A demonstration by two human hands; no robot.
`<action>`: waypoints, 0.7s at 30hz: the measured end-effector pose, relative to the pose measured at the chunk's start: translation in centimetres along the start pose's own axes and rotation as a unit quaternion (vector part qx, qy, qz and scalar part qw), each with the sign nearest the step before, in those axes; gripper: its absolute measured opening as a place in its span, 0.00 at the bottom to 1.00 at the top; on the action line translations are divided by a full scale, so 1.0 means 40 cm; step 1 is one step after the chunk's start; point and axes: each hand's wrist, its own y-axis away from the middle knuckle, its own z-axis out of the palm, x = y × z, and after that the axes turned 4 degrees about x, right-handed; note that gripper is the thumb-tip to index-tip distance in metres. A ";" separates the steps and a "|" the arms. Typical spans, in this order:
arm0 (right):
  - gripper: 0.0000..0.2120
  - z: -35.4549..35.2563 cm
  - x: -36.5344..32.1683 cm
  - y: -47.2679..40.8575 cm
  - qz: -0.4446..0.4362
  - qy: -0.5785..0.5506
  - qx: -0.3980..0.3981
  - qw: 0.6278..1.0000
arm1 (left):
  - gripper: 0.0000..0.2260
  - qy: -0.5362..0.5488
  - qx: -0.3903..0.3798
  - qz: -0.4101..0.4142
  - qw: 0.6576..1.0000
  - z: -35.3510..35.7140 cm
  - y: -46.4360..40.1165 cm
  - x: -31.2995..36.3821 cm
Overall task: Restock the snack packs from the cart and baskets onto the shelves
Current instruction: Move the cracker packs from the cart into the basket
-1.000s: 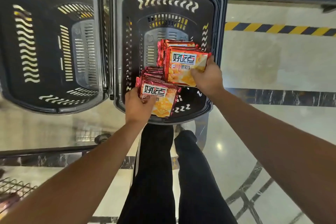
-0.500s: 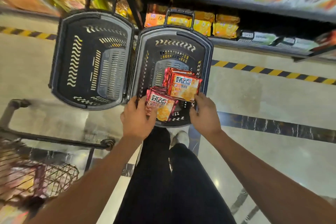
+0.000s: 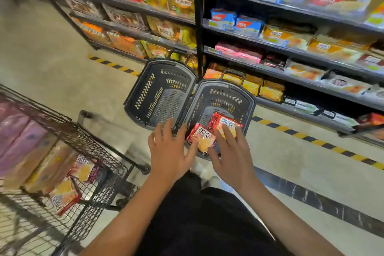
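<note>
Red snack packs [image 3: 204,135] now lie released in the basket [image 3: 248,100], both hands [image 3: 169,153] lifted, fingers spread.

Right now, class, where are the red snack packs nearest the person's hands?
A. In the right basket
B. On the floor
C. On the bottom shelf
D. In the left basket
A: the red packs lie in the right basket, beside the left basket, which shows no packs.

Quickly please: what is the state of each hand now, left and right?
Left hand: open, fingers spread, holding nothing, above the basket rim.
Right hand: open, fingers straight, over the red snack packs, gripping none.
</note>
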 end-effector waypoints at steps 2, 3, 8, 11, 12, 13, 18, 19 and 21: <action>0.27 -0.031 -0.028 0.004 -0.044 0.017 -0.007 0.999 | 0.30 -0.002 0.022 -0.012 1.000 -0.050 0.036 -0.015; 0.28 -0.043 -0.044 0.006 -0.067 0.029 -0.016 0.997 | 0.30 -0.005 0.028 -0.019 0.999 -0.073 0.053 -0.026; 0.34 -0.056 -0.121 0.007 -0.133 0.028 -0.073 0.988 | 0.31 -0.032 0.042 -0.091 0.994 -0.149 0.146 -0.108; 0.29 -0.047 -0.178 0.017 -0.190 -0.020 -0.027 0.981 | 0.32 -0.037 0.033 -0.131 0.990 -0.178 0.206 -0.168; 0.27 -0.036 -0.197 0.019 -0.214 -0.032 0.001 0.976 | 0.33 -0.033 0.024 -0.147 0.988 -0.182 0.225 -0.189; 0.26 -0.026 -0.215 0.022 -0.237 -0.038 0.020 0.971 | 0.33 -0.028 0.016 -0.164 0.986 -0.185 0.246 -0.210; 0.27 0.030 -0.351 0.028 -0.303 -0.027 -0.036 0.952 | 0.31 -0.017 0.016 -0.224 0.974 -0.180 0.351 -0.328; 0.28 0.039 -0.387 0.027 -0.308 -0.014 -0.056 0.950 | 0.31 -0.015 0.012 -0.238 0.971 -0.181 0.368 -0.356; 0.29 0.054 -0.461 0.029 -0.318 -0.004 -0.088 0.944 | 0.31 -0.010 0.006 -0.260 0.965 -0.182 0.404 -0.418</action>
